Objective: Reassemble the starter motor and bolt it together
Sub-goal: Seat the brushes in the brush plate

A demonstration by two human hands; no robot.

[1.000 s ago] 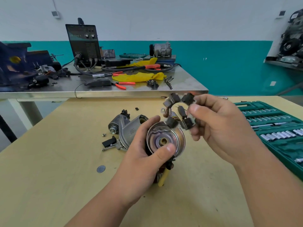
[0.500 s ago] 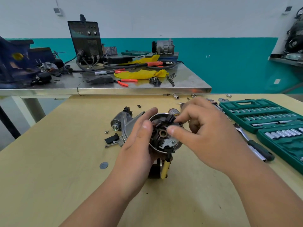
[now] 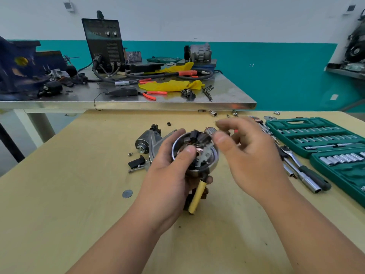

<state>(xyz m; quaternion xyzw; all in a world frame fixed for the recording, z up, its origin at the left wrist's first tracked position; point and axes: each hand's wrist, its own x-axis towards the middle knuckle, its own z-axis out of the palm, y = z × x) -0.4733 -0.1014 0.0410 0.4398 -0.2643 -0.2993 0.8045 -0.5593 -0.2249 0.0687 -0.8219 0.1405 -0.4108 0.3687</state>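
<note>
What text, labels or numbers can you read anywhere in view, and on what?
Nothing reads clearly.
Black machine, front panel: pale digits, too blurred to read.
Green socket case: no legible markings.
Motor housing in the left hand: no text visible.

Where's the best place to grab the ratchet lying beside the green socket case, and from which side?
By its black handle, from above: the ratchet lies flat, handle end toward the person, with a chrome tube close on one side and the socket case on the other.
</note>
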